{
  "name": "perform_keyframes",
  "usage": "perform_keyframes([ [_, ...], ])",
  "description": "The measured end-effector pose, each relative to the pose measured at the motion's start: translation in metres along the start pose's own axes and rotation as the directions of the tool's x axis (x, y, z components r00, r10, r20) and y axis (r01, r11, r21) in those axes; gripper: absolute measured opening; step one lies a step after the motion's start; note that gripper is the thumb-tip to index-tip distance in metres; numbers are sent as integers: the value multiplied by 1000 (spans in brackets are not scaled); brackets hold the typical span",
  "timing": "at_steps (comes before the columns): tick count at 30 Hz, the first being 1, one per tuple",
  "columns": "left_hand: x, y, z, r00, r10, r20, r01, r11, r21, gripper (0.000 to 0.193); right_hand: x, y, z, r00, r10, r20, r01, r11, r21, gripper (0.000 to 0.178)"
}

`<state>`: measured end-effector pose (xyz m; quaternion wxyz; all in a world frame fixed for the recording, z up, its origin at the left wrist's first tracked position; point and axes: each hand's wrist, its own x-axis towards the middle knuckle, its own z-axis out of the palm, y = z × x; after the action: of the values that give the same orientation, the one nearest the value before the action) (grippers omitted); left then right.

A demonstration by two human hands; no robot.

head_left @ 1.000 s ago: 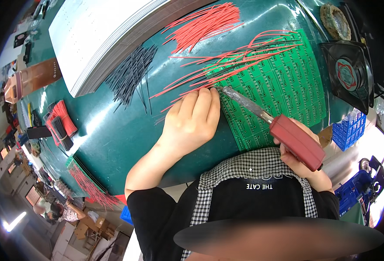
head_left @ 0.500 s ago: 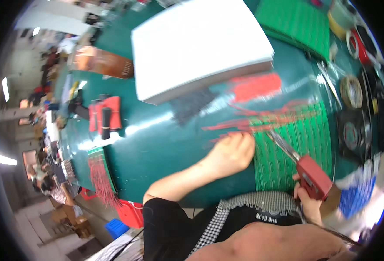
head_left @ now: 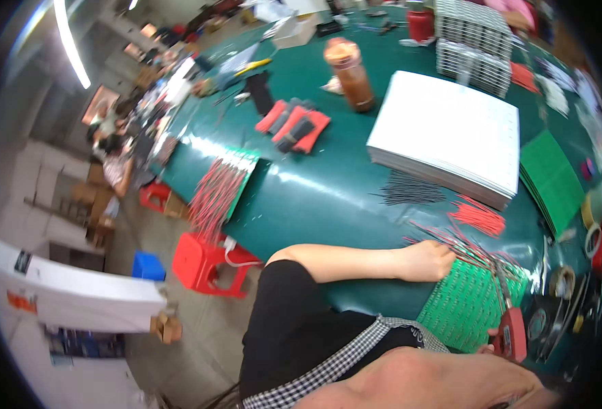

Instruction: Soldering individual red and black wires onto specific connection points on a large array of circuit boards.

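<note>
My left hand [head_left: 429,261] is closed at the upper left edge of a green circuit board panel [head_left: 459,307]. Its fingertips are turned away, so what they pinch is hidden. Thin red and dark wires [head_left: 475,247] lie across the panel's top and stick out past the hand. My right hand [head_left: 490,343], mostly hidden at the lower right, is wrapped round the red handle of a soldering gun [head_left: 512,334]. The gun's slim metal barrel points up to the wires on the panel.
Beyond the panel lie black wires [head_left: 410,189], red wires [head_left: 479,217] and a thick white stack [head_left: 447,129]. Green boards [head_left: 552,180] and tape rolls [head_left: 561,281] are at right. Further left are a bottle [head_left: 350,75], bundled wires [head_left: 294,127], a wired board [head_left: 222,187] and a red stool [head_left: 209,262].
The view has swung left, so the table things appear further right. My left hand stays by the wires at the panel's edge, and my right hand keeps hold of the soldering gun.
</note>
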<state>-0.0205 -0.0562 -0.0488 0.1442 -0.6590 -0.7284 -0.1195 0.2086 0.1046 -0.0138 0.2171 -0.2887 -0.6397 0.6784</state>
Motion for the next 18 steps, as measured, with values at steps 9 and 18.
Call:
perform_keyframes([
  [9,11,-8,-9,998,-60,25,64,976,-210,10,11,-1,-10,959,263,104,-257,964,-70,31],
  [18,18,-8,-6,1000,-2,-10,0,987,-163,24,9,9,-5,959,240,151,-254,963,86,56],
])
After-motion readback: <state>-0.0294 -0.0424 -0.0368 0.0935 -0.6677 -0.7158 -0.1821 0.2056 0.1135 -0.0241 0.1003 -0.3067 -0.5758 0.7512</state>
